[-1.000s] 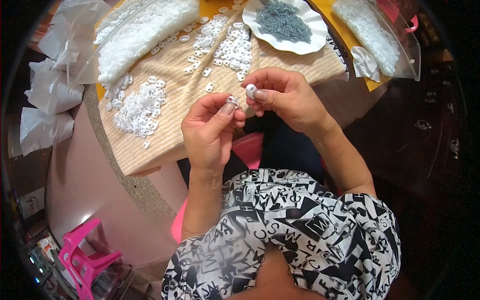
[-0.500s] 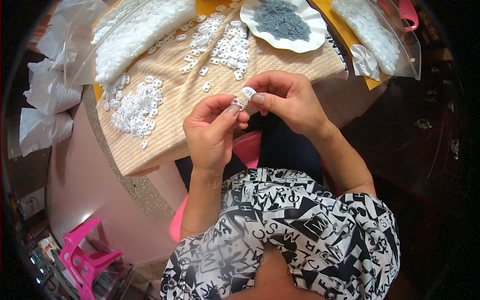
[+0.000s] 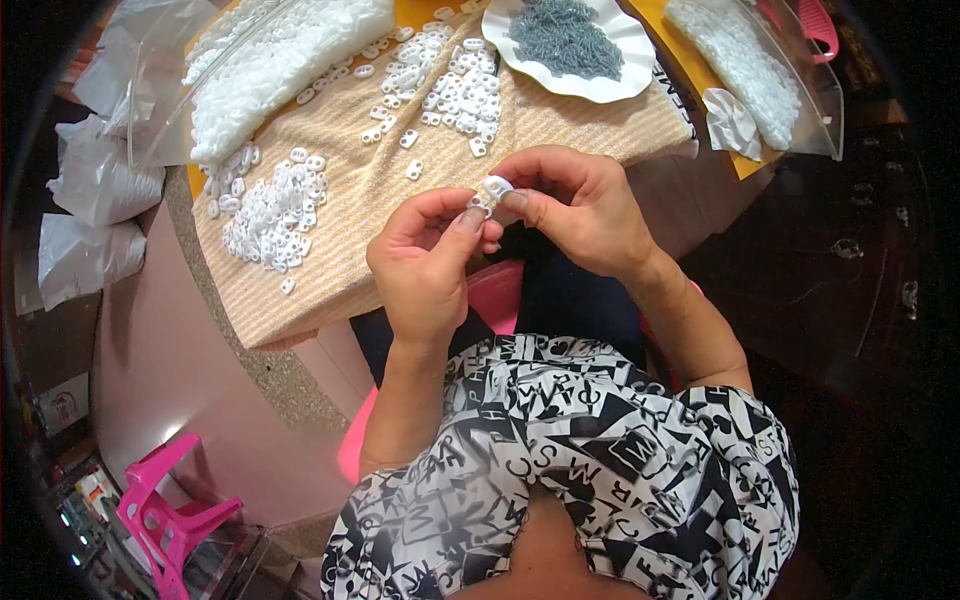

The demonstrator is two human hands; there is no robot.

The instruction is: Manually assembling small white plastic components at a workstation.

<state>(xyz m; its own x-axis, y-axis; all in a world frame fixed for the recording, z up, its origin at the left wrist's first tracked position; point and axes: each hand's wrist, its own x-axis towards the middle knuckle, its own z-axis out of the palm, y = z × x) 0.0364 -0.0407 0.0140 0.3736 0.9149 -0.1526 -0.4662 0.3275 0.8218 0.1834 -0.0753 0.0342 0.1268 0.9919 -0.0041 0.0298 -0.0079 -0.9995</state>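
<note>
Just past the table's near edge, my two hands meet over my lap. Between thumb and fingers of my left hand [image 3: 428, 250] is a small white plastic piece with holes [image 3: 481, 203]. My right hand [image 3: 578, 205] pinches a rounded white oval plastic piece [image 3: 497, 186], which touches or overlaps the left one. Fingertips partly hide both pieces. Beyond the hands, a pile of white two-holed pieces [image 3: 465, 95] lies on the striped beige cloth [image 3: 345, 190]. Another pile of white pieces [image 3: 270, 220] lies to the left.
A white wavy-rimmed plate [image 3: 600, 90] holds small grey rods [image 3: 567, 40]. Clear bags of white pieces stand far left [image 3: 285, 75] and far right [image 3: 735, 65]. Crumpled white paper [image 3: 731, 122] lies beside the right bag. A pink plastic stool [image 3: 175, 515] stands at lower left.
The oval piece in my right hand has tilted and come against the holed piece in my left hand. Both hands stay in nearly the same place.
</note>
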